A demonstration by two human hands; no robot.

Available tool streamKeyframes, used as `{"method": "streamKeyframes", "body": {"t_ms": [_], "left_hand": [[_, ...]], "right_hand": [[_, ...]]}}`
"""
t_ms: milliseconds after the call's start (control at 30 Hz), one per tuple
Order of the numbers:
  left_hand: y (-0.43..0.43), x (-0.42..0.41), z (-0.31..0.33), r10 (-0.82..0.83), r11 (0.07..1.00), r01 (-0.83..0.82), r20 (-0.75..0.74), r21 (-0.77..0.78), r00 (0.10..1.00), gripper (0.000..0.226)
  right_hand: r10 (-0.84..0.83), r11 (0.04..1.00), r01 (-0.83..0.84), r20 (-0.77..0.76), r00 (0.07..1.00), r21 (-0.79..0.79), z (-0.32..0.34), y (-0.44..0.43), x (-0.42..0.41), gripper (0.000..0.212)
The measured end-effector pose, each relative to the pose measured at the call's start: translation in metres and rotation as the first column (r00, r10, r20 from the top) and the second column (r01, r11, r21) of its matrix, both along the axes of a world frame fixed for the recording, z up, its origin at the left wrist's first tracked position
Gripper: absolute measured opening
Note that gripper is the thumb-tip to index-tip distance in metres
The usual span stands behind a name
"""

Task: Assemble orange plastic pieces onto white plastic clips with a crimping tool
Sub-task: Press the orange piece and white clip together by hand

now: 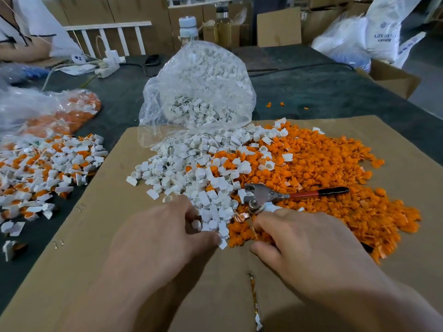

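Note:
My left hand (167, 231) reaches into the pile of white clips (191, 178) on the cardboard sheet, its thumb and fingertips pinching a white clip (196, 225) at the pile's near edge. My right hand (302, 243) lies on the near edge of the heap of orange pieces (323, 168), with index finger and thumb closed on an orange piece (254, 233). The crimping tool (263, 196) lies on the heap just beyond my right fingers. Its metal jaws point left and one red-and-black handle (318, 192) points right. The other handle is hidden under my right hand.
An open clear bag of white clips (199, 92) stands behind the pile. At the left lie assembled white-and-orange parts (43, 173) and another bag (48, 111). The cardboard sheet (100, 224) covers a dark table. Another person's arm, a power strip, bottles and boxes are farther back.

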State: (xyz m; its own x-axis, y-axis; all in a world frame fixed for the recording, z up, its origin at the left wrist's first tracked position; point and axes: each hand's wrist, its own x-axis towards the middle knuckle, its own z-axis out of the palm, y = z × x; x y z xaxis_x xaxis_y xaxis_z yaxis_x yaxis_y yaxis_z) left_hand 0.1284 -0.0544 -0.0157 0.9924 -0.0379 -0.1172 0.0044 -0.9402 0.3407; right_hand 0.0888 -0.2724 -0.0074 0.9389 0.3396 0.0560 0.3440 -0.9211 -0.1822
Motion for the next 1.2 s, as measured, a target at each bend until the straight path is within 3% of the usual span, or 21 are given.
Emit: {"method": "streamKeyframes", "body": {"t_ms": [133, 300, 433, 533, 633, 867, 1067, 1200], "left_hand": [[-0.008, -0.003, -0.002, -0.103, 0.994, 0.107, 0.095, -0.035, 0.990, 0.027], [-0.014, -0.003, -0.001, -0.065, 0.977, 0.099, 0.179, -0.187, 0.982, 0.017], [-0.024, -0.007, 0.001, -0.051, 0.869, 0.159, 0.234, -0.468, 0.971, 0.015], [-0.032, -0.008, -0.005, -0.048, 0.788, 0.184, 0.239, -0.587, 0.970, 0.003], [-0.035, -0.007, -0.010, -0.038, 0.665, 0.193, 0.226, -0.721, 0.973, 0.010], [-0.035, -0.004, -0.012, -0.025, 0.502, 0.148, 0.156, -0.852, 0.987, 0.013], [-0.040, -0.004, -0.011, -0.023, 0.487, 0.135, 0.142, -0.863, 0.990, 0.012], [-0.043, -0.007, -0.010, -0.033, 0.410, 0.117, 0.113, -0.905, 0.993, 0.008]], "right_hand": [[-0.010, 1.000, 0.010, 0.005, 1.000, 0.007, 0.001, 0.002, 0.000, 0.021], [-0.061, 0.985, 0.050, 0.063, 0.996, 0.167, 0.003, 0.001, 0.001, 0.015], [-0.110, 0.937, 0.067, 0.109, 0.988, 0.343, 0.003, -0.001, 0.005, 0.014], [-0.170, 0.899, 0.108, 0.113, 0.979, 0.424, 0.002, -0.005, 0.008, 0.016], [-0.202, 0.842, 0.143, 0.057, 0.978, 0.520, -0.001, -0.008, 0.010, 0.020], [-0.122, 0.515, 0.253, -0.222, 0.967, 0.819, 0.001, -0.014, 0.012, 0.017], [0.009, 0.253, 0.306, -0.318, 0.948, 0.918, 0.005, -0.012, 0.014, 0.008], [0.079, 0.135, 0.335, -0.347, 0.935, 0.932, 0.008, -0.013, 0.016, 0.004]]}}
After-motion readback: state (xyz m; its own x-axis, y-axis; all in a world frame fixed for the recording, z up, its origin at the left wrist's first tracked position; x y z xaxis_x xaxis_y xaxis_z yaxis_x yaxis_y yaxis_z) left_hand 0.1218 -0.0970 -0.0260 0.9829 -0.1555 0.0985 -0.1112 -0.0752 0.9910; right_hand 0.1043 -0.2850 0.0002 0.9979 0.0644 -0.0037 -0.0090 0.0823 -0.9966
